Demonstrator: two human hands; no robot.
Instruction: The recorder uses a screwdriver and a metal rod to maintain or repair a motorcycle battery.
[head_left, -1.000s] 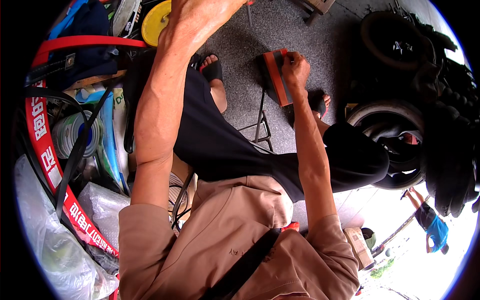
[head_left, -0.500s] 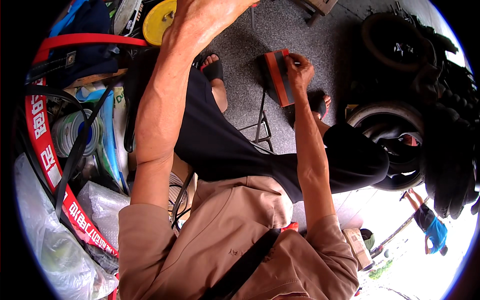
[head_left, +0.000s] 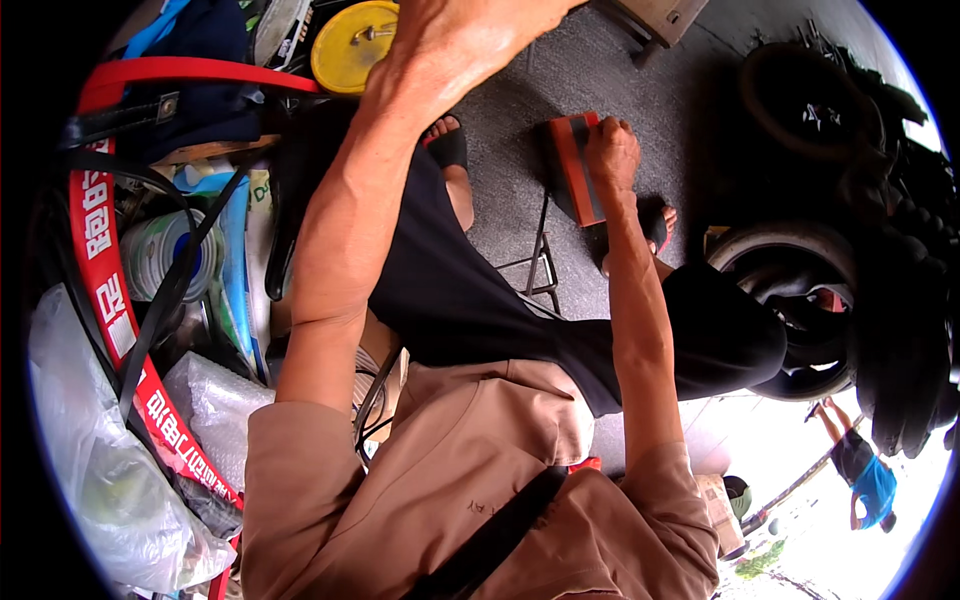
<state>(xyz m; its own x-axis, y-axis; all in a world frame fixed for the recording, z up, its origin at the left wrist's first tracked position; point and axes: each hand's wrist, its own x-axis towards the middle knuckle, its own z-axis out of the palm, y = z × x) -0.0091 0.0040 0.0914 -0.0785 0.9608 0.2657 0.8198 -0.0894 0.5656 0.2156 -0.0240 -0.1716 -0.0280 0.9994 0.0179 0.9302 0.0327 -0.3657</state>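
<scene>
My left hand reaches across the top edge, above my thigh and the floor; its fingers are cut off, so what it holds is hidden. Lower and to the right, my right hand is closed at the upper right edge of a box-like object with orange and dark grey stripes. Under that object a thin dark metal stand rests on the speckled floor. My sandalled feet are either side of it, and my legs are in dark trousers.
At the left are a red printed strap, yellow lid, cans, black straps and plastic bags. Dark tyres crowd the right. A wooden stool is at the top. A person in blue is outside, lower right.
The whole view has shifted slightly right and down. My left hand has moved further right along the top edge. My right hand is still at the striped object, its fingers more tightly curled.
</scene>
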